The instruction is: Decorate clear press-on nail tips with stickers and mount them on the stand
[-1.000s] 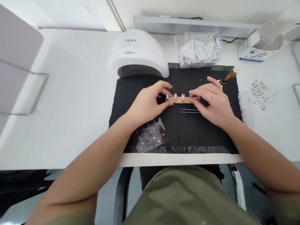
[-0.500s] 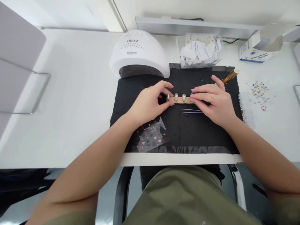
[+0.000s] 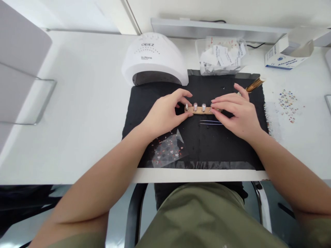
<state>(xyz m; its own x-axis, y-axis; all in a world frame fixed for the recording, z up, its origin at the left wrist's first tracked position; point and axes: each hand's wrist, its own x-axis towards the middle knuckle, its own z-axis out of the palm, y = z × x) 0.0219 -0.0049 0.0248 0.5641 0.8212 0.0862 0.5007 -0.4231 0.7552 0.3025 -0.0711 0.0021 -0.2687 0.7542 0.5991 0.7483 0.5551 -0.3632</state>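
Note:
A narrow wooden nail stand (image 3: 199,112) lies across the black mat, with decorated press-on nails (image 3: 203,107) mounted along it. My left hand (image 3: 167,112) is closed on the stand's left end, thumb at the near edge, fingers curled around the end nail (image 3: 186,107). At the right end, my right hand (image 3: 239,113) has thumb and fingertips pinched together over another press-on nail, which they mostly hide. Blue tweezers (image 3: 210,122) lie just in front of the stand, their rear part under my right hand. A gold-handled item (image 3: 255,84) sticks out beyond my right little finger.
A white nail lamp (image 3: 155,60) stands behind the black mat (image 3: 207,148). Behind the mat are a clear box (image 3: 222,70) of alcohol pad sachets and an opened carton (image 3: 289,55). Small charms (image 3: 288,103) lie scattered at right. A clear decal sheet (image 3: 169,150) rests near my left forearm.
My right fingertips have closed further over the nail at the stand's right end, hiding it more. My left hand keeps its place; the whole view has shifted very slightly.

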